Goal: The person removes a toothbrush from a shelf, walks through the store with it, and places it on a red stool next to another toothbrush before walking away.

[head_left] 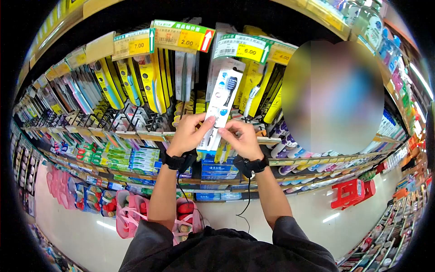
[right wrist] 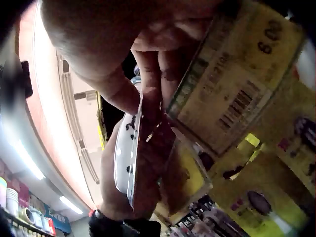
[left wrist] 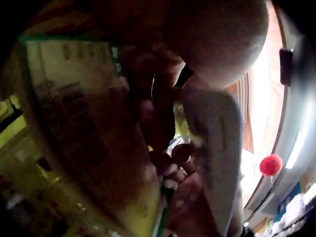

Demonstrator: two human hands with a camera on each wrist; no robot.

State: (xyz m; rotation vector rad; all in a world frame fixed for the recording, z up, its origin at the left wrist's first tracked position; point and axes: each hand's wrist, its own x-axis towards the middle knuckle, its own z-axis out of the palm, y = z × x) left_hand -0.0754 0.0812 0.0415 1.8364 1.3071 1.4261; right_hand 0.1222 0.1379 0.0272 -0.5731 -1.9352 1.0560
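Observation:
In the head view, a white packaged toothbrush (head_left: 224, 100) with a dark brush head is held up in front of the shelf. My left hand (head_left: 186, 135) grips the pack's left edge, its thumb lying on the front. From the other side, my right hand (head_left: 244, 138) pinches the lower right edge between thumb and fingers. The right wrist view shows the clear blister pack (right wrist: 127, 158) edge-on, with the thumb against it. Fingers are dim in the left wrist view, where the pale pack (left wrist: 215, 133) stands beside them.
Yellow toothbrush packs (head_left: 152, 84) hang on hooks behind price tags (head_left: 183, 37). Toothpaste boxes (head_left: 145, 159) fill lower shelves. Pink bags (head_left: 131, 213) stand on the floor at left, and a red plastic stool (head_left: 348, 192) is at right. A blurred patch (head_left: 335, 97) covers the shelf's right part.

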